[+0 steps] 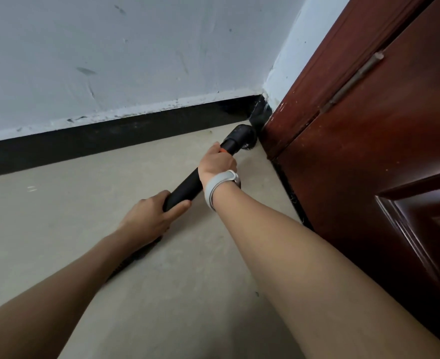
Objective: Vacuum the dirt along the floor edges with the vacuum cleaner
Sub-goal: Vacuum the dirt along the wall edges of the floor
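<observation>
2 bare forearms reach forward from the lower edge of the view over the pale beige concrete floor (58,224). Left hand (150,216) grips the near end of the black cylindrical vacuum cleaner tube (187,183): its fingers are curled over the top of the tube, close together, with the thumb lying along the side nearest the camera. What lies behind that hand is largely hidden; a dark length shows on the floor beneath the left forearm, and I cannot tell what it is.

Right hand (216,161) grips the same tube further along, fingers wrapped round its far side and mostly out of sight. A light grey wristband (220,183) sits on the right wrist. 1 small orange detail shows on the tube just beyond the right hand.

Beyond the hands, the tube slopes down and away to the round black brush nozzle (242,137), which sits on the floor in the corner, against the black skirting strip (110,136) and just beside the dark red-brown wooden door frame (325,81). Dark bristles show at the nozzle's right edge.

Above the skirting rises the scuffed pale grey plastered wall (135,60). The dark red-brown panelled door (395,151) fills the right side, with 1 metal hinge (353,81) on it.
</observation>
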{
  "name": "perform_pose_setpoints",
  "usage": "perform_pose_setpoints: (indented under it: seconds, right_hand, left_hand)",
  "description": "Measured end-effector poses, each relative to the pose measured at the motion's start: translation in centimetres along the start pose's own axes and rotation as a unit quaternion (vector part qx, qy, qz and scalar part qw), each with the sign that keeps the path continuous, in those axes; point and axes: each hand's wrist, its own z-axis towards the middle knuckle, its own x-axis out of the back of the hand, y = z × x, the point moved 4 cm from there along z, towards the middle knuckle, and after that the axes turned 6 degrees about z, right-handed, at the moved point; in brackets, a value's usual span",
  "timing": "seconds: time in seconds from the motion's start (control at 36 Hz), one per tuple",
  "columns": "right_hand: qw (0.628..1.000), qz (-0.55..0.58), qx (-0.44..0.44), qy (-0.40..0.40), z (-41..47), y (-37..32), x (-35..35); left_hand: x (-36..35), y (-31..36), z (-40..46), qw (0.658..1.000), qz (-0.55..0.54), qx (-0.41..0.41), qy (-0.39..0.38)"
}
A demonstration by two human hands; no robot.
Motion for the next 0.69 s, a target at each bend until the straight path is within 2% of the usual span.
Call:
perform_pose_setpoints:
  seconds: [0.19,0.44,0.56,0.69]
  right_hand:
    - [1.0,-0.009,0.004,-0.003,2.1,-0.6,1.0]
    - [0.999,0.037,-0.026,0.001,1.3,0.4,1.4]
    - [0.995,0.091,-0.038,0.004,0.2,1.6,0.5]
    - [0.988,0.134,-0.066,-0.045,-2.3,2.7,-2.1]
  left_hand:
    - [-0.6,1.2,2.1,1.0,-0.022,-0.011,0.007]
    - [-1.1,1.3,1.5,0.999,-0.028,-0.022,-0.006]
    - [-0.8,0.0,0.0,0.999,-0.022,-0.026,-0.008]
    - [0.4,-3.5,-2.6,1.0,0.009,0.001,0.029]
